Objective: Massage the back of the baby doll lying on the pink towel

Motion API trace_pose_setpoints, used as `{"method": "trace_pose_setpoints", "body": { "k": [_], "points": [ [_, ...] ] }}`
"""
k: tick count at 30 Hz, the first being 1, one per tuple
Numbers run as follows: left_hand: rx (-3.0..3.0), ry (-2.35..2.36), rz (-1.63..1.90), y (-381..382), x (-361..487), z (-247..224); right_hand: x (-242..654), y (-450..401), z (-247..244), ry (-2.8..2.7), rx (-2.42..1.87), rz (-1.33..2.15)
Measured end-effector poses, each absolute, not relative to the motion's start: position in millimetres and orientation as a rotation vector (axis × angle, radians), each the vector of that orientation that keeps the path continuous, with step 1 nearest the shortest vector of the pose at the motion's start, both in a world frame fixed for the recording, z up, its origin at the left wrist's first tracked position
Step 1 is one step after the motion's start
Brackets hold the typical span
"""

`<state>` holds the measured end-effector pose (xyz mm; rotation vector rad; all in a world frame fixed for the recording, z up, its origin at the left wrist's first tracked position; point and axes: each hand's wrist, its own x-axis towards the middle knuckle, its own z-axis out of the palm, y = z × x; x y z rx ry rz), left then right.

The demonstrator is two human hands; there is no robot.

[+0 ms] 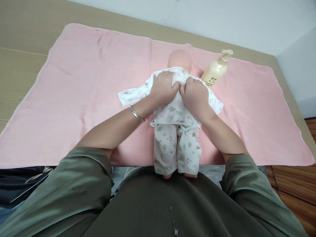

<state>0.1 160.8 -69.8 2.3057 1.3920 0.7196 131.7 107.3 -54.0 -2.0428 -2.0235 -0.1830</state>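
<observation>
A baby doll (179, 58) lies on a pink blanket, its head away from me and its feet at the near edge. It wears a white printed shirt (170, 113) and matching trousers (165, 151). My left hand (164, 87) and my right hand (195, 95) meet over the doll's upper body, fingers closed on bunched shirt cloth between them. Both thumbs point inward and nearly touch. The shirt's sleeves spread out flat to either side. Which side of the doll faces up I cannot tell for sure.
The pink blanket (111, 69) covers most of a wooden table (22, 69). A cream pump bottle (216, 70) is just beyond the doll's right-hand sleeve. A white wall (247, 23) borders the table's far side. A dark bag-like item (22, 184) is below at left.
</observation>
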Motion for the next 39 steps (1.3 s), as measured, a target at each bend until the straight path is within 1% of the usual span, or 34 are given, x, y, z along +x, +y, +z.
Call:
{"method": "trace_pose_setpoints", "body": {
  "k": [6, 18, 24, 39],
  "points": [
    [2.286, 1.416, 0.719, 160.6, 1.5, -72.2, 124.9, 102.8, -51.7, -2.012, -2.065, -0.285],
    [2.288, 1.442, 0.763, 156.2, 3.6, -74.2, 126.6, 104.8, -45.8, -2.103, -2.130, -0.203],
    [2.299, 1.481, 0.706, 153.3, 4.9, -69.2, 128.0, 107.3, -49.5, -2.041, -2.064, -0.258],
    [2.296, 1.479, 0.689, 149.7, 5.0, -66.4, 122.8, 97.8, -36.6, -2.077, -2.172, -0.241]
  ]
}}
